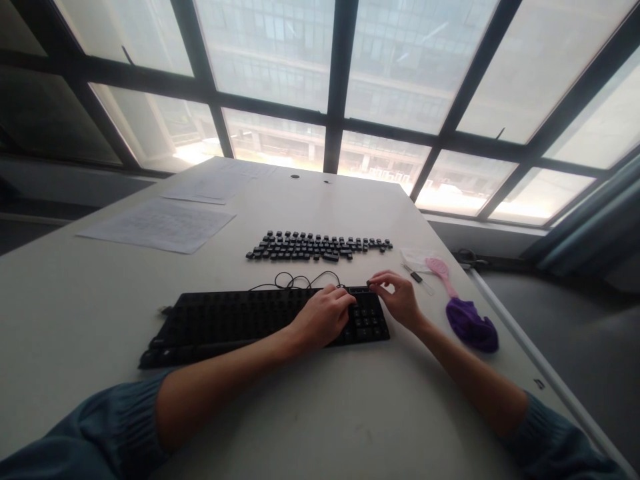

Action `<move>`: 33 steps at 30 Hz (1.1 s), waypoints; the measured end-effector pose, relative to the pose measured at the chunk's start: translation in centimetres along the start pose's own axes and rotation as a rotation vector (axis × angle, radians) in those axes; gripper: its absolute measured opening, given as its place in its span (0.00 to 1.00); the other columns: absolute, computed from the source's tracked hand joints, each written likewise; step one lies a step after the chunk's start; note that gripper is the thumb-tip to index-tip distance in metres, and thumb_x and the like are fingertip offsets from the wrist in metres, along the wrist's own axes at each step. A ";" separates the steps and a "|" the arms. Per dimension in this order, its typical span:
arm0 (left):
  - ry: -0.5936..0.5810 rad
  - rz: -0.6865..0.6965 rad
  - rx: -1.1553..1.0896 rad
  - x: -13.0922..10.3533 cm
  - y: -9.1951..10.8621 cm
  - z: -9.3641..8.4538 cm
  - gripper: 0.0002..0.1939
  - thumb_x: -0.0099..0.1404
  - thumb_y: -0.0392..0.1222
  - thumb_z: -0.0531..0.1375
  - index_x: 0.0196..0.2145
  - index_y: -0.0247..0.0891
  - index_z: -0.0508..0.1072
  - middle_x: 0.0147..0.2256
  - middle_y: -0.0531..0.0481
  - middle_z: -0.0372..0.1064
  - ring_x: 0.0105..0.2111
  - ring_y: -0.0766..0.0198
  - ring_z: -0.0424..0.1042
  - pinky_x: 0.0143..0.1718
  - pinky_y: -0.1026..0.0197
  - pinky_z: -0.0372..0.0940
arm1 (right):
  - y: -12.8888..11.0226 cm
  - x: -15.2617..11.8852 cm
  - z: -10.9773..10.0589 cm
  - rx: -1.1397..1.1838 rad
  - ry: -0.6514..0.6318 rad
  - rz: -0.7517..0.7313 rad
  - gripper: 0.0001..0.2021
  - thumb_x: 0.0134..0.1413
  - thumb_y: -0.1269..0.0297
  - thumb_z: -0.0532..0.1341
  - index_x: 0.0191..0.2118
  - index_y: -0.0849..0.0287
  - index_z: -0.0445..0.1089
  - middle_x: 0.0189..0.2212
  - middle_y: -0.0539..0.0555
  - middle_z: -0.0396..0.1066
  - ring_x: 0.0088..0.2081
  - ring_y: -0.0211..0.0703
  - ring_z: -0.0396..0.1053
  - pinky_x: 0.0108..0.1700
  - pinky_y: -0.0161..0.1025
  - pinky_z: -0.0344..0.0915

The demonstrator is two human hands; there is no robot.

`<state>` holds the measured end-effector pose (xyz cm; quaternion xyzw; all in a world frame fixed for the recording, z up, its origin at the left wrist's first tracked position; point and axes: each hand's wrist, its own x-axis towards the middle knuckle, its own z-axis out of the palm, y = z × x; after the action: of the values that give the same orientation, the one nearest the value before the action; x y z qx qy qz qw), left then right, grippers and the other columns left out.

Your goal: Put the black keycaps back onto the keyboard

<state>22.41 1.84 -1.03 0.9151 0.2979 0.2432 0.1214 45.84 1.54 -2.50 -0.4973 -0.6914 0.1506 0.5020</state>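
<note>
A black keyboard point(225, 317) lies across the white table in front of me, most of its left and middle part without keycaps. At its right end several keys of the number pad point(367, 320) are in place. My left hand point(325, 315) rests on the keyboard beside the number pad, fingers curled together and fingertips against it. Over the top right corner, my right hand point(397, 298) pinches a small dark keycap point(369, 283) between thumb and forefinger. Loose black keycaps point(310, 248) stand in rows behind the keyboard.
A thin black cable point(295, 280) loops behind the keyboard. To the right lie a small tool with a dark handle point(413, 273), a pink brush point(440, 269) and a purple cloth point(471, 325). Printed paper sheets point(160, 225) lie at the left. The table's right edge drops off beyond the cloth.
</note>
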 end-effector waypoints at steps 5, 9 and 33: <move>-0.001 0.004 -0.007 0.0 0.1 -0.1 0.16 0.69 0.31 0.54 0.50 0.38 0.75 0.42 0.45 0.74 0.45 0.56 0.68 0.51 0.54 0.67 | -2.1 -2.5 0.4 0.086 -0.118 -0.003 0.01 0.56 0.66 0.69 0.33 0.54 0.79 0.35 0.54 0.78 0.42 0.47 0.73 0.50 0.47 0.69; -0.004 0.022 -0.026 0.0 0.1 -0.2 0.19 0.68 0.30 0.54 0.54 0.40 0.74 0.43 0.45 0.74 0.45 0.56 0.68 0.52 0.54 0.67 | -1.9 -2.6 0.7 0.079 -0.133 0.010 0.01 0.55 0.65 0.69 0.32 0.54 0.79 0.34 0.54 0.78 0.40 0.48 0.73 0.49 0.48 0.70; -0.019 0.086 0.030 0.0 0.0 -0.1 0.21 0.67 0.29 0.54 0.53 0.44 0.75 0.48 0.46 0.71 0.45 0.58 0.67 0.52 0.54 0.66 | -1.8 -2.7 -0.4 -0.062 -0.240 -0.157 0.08 0.62 0.68 0.61 0.32 0.54 0.76 0.41 0.54 0.76 0.46 0.47 0.70 0.53 0.50 0.66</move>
<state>22.39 1.87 -0.94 0.9310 0.2609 0.2349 0.0999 45.19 -1.67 -2.49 -0.4353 -0.7876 0.1481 0.4103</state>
